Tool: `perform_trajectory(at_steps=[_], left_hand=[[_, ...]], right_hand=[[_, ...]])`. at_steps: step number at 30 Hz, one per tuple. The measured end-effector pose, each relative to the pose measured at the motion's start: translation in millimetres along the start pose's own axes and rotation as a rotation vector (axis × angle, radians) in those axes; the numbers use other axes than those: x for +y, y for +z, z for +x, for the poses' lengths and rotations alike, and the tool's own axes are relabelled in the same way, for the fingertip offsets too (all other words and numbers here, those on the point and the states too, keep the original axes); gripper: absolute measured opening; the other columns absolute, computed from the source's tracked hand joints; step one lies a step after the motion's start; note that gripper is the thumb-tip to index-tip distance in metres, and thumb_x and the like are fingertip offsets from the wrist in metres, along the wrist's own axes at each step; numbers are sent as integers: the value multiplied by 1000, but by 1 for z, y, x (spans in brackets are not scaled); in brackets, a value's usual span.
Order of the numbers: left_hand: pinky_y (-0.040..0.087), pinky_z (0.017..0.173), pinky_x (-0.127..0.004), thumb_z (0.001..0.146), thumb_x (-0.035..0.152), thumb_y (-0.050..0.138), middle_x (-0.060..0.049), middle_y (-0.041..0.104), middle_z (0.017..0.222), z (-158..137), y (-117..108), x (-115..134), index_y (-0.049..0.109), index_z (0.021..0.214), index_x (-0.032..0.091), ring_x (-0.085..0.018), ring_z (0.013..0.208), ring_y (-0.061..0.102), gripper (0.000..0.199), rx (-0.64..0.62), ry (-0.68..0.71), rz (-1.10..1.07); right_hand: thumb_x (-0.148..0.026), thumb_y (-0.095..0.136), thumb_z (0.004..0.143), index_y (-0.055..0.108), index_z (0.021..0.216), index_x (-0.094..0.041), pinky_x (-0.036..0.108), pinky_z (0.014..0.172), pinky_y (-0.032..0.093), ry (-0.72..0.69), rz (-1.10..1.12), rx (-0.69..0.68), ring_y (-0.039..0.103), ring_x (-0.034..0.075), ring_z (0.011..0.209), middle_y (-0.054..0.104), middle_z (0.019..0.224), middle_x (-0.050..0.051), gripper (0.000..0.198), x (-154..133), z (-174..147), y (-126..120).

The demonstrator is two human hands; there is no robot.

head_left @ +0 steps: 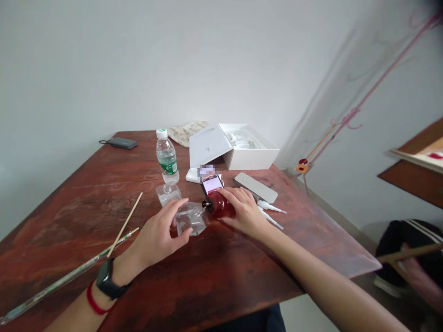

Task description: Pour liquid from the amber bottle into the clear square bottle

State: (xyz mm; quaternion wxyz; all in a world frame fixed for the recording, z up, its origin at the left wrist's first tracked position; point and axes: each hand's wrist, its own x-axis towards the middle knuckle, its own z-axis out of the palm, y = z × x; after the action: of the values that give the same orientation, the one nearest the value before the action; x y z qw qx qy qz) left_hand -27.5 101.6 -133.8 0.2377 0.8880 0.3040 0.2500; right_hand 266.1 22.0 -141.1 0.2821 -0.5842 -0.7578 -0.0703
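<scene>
My right hand [244, 207] is wrapped round a dark red-brown bottle [218, 205], which is tipped on its side with its uncapped mouth pointing left. That mouth is right at the narrow neck of a small clear plastic bottle [190, 219]. My left hand [161, 228] grips the clear bottle from the left, thumb in front and fingers behind. Whether liquid is passing between the two cannot be made out. Behind my left hand is a similar clear container [168, 191]. White pump heads [272, 210] with thin tubes lie just right of my right hand.
A capped water bottle [168, 159] stands behind the hands. Farther back are a white box [254, 157], its tilted lid [209, 146] and a cloth [187, 133]. A phone [212, 184], a grey case [256, 186], wooden chopsticks [125, 223] and a dark device [122, 143] lie around.
</scene>
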Motion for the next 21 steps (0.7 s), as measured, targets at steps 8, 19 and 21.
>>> perform_trajectory(at_steps=[8, 19, 21], left_hand=[[63, 69, -34, 96, 45, 69, -4, 69, 100, 3, -4, 1, 50, 155, 21, -19, 72, 68, 66, -37, -75, -89], [65, 71, -36, 97, 37, 67, -6, 67, 104, 3, -4, 4, 49, 155, 20, -21, 80, 70, 63, -42, -83, -98], [66, 73, -36, 96, 35, 67, -6, 68, 106, 3, -5, 3, 50, 155, 21, -21, 82, 70, 63, -43, -73, -94]], right_hand=[[-25, 92, 75, 56, 148, -27, 58, 113, 55, 179, 284, 80, 71, 37, 130, 71, 145, 14, 81, -1, 0, 2], [-36, 102, 64, 53, 140, -25, 50, 111, 60, 335, 689, 181, 75, 35, 129, 74, 140, 15, 91, -9, -5, 22], [-37, 102, 64, 52, 140, -24, 50, 111, 60, 347, 699, 173, 75, 35, 129, 74, 140, 15, 92, -9, -5, 24]])
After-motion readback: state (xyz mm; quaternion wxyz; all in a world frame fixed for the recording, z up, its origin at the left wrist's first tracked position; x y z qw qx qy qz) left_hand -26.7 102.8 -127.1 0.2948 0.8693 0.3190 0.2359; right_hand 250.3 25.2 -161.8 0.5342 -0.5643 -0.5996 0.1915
